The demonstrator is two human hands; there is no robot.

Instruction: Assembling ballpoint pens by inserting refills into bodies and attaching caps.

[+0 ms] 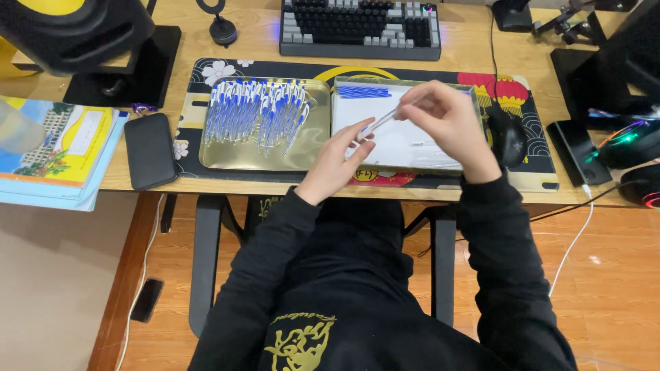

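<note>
1. The left hand [340, 159] and right hand [450, 117] together hold one pen [377, 125] above the counter [474, 48], over the right tray [405, 148].
2. The left fingers pinch the pen's lower end; the right fingers are closed around its upper end. The pen slants up to the right.
3. The right tray is lined white, with a small bunch of blue refills [364, 91] at its far left corner and a few clear parts near its right side.
4. The left tray [234, 158], gold, touches it and holds a heap of blue-and-white pens [258, 113].
5. A black phone [150, 151] lies left of the trays, books [58, 148] beyond it.
6. A keyboard [359, 27] sits behind the trays, a black mouse [507, 141] just right of them.
</note>
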